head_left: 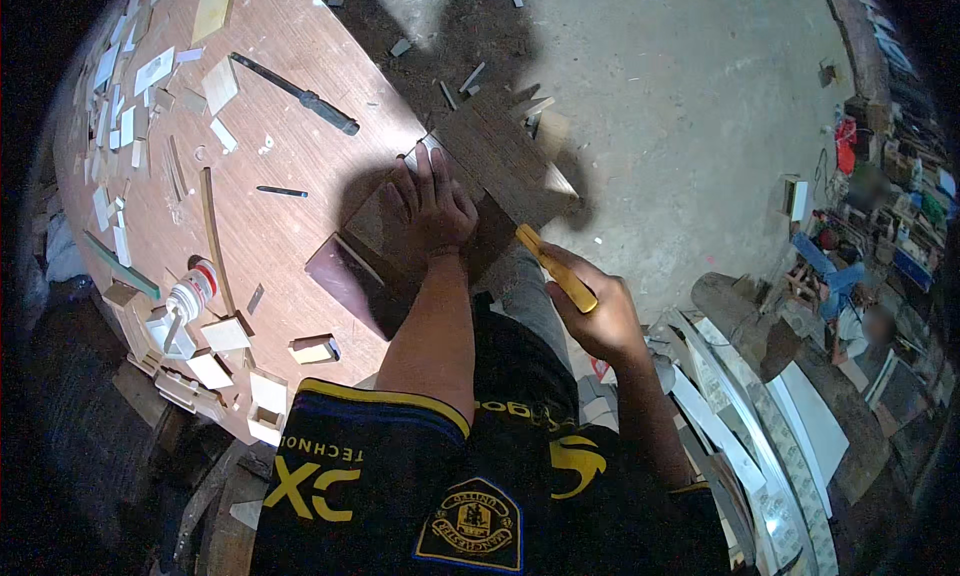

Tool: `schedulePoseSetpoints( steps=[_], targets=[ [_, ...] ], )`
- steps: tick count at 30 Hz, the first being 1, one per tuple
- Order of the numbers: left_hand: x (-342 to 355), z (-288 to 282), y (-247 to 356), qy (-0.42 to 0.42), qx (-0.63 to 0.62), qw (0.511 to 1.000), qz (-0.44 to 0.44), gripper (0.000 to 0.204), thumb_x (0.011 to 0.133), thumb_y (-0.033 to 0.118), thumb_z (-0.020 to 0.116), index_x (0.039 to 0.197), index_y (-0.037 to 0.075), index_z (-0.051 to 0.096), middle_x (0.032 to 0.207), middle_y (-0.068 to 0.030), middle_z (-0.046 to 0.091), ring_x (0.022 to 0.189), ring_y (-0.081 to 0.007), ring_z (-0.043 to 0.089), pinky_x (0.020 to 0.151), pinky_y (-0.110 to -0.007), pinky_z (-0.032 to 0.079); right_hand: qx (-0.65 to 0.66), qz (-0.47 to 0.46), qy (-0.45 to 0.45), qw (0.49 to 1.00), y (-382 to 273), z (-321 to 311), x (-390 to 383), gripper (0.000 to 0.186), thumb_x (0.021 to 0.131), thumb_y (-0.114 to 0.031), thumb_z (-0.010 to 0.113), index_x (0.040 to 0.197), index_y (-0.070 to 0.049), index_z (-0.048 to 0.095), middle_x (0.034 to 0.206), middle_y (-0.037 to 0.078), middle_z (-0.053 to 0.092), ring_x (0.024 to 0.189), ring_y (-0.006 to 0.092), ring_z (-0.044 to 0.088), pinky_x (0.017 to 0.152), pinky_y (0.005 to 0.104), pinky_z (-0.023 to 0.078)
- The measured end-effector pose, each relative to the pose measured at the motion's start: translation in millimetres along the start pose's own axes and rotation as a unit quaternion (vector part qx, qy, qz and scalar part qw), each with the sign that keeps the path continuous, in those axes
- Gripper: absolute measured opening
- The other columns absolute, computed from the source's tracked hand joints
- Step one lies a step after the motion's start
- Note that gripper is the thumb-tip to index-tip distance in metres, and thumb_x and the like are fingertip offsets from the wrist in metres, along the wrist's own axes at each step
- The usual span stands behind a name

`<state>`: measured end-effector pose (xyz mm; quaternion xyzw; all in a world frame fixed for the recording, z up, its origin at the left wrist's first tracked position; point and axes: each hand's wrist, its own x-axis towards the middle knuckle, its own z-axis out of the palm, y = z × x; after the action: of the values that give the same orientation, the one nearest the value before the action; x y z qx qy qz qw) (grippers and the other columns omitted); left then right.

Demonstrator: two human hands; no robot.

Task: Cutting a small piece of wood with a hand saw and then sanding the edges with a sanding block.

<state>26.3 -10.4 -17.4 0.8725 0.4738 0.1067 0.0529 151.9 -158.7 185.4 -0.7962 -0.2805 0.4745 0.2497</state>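
My left hand [437, 204] lies flat with fingers apart, pressing on a brown wooden board [372, 219] at the table's right edge. My right hand [598, 314] is wrapped round the yellow handle of a tool [560, 269], just right of the board. The handle's front end points up and left toward the edge; I cannot make out a blade clearly in the shadow. A shadowed brown panel [495, 151] juts out past the table edge, beyond my left hand. Close to my left forearm lies a reddish-brown piece [345, 276] with a pale edge.
On the wooden table [310, 166] lie a black tool [300, 94], a pen [282, 191], a white container with a red band [192, 288], a long wood strip [215, 241] and several offcuts. Scraps lie on the concrete floor [690, 126]. Panels [805, 426] lean at lower right.
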Motion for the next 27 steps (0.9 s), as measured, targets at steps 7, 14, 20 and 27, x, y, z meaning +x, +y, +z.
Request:
schedulePoseSetpoints(
  steps=[7,14,20,27],
  targets=[
    [-2,-1,0,0.006,0.006,1.000,-0.001,0.054,0.086,0.024,0.046,0.138,0.010,0.046,0.150,-0.0078,0.037,0.136,-0.0394,0.034,0.112,-0.057,0.019,-0.062,0.066,-0.086,0.992,-24,18,-19,0.059,0.086,-0.008,0.060,0.141,-0.015,0.040,0.100,0.023,0.067,0.089,0.0341,0.069,0.077,0.0409,0.055],
    [-3,0,-4,0.006,-0.003,1.000,0.019,0.055,0.085,0.024,0.046,0.138,0.008,0.046,0.149,-0.0103,0.037,0.135,-0.0397,0.035,0.110,-0.057,0.022,-0.060,0.001,-0.003,0.998,-9,33,-23,0.062,0.085,-0.012,0.062,0.142,-0.024,0.038,0.088,0.023,0.067,0.078,0.0379,0.068,0.069,0.0440,0.056],
    [2,1,-7,0.029,0.016,0.998,0.058,0.056,0.082,0.022,0.049,0.136,0.005,0.047,0.146,-0.0137,0.040,0.130,-0.0417,0.040,0.106,-0.057,0.028,-0.066,0.018,0.000,0.998,-15,29,-20,0.066,0.084,-0.014,0.063,0.143,-0.026,0.035,0.089,0.022,0.067,0.078,0.0377,0.068,0.069,0.0460,0.056],
    [5,3,-17,0.071,0.089,0.985,0.127,0.051,0.081,0.021,0.053,0.129,0.004,0.051,0.138,-0.0128,0.050,0.117,-0.0400,0.051,0.094,-0.050,0.038,-0.057,0.007,0.004,0.998,-16,29,-22,0.068,0.082,-0.018,0.062,0.144,-0.024,0.034,0.088,0.021,0.066,0.075,0.0363,0.067,0.067,0.0470,0.054]
  ],
)
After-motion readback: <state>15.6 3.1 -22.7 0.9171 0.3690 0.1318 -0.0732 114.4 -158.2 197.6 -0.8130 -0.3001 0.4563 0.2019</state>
